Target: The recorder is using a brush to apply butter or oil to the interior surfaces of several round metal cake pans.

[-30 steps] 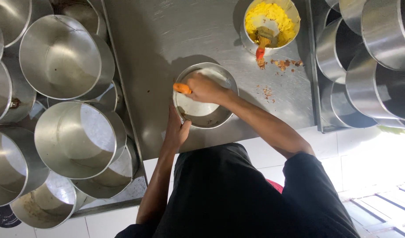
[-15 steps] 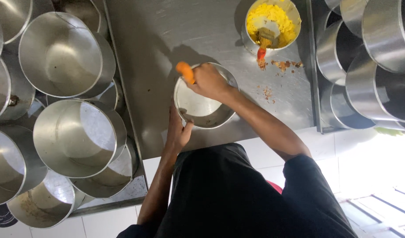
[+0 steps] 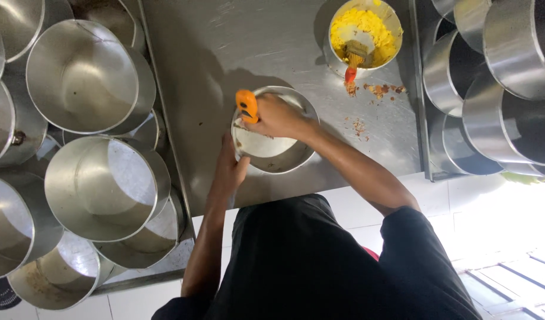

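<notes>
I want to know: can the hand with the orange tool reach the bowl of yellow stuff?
Probably yes. The right hand is over the pan, and the steel counter between it and the yellow bowl looks bare.

Two hands [image 3: 278,118], one orange-handled tool [image 3: 247,105]

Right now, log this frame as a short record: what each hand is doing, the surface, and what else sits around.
left hand: steadies the near rim of the round metal pan
right hand: grips an orange-handled tool over the pan
surface: steel counter, with scattered crumbs
far side: bowl of yellow mixture with a brush resting in it
both sides: stacked empty metal pans
</notes>
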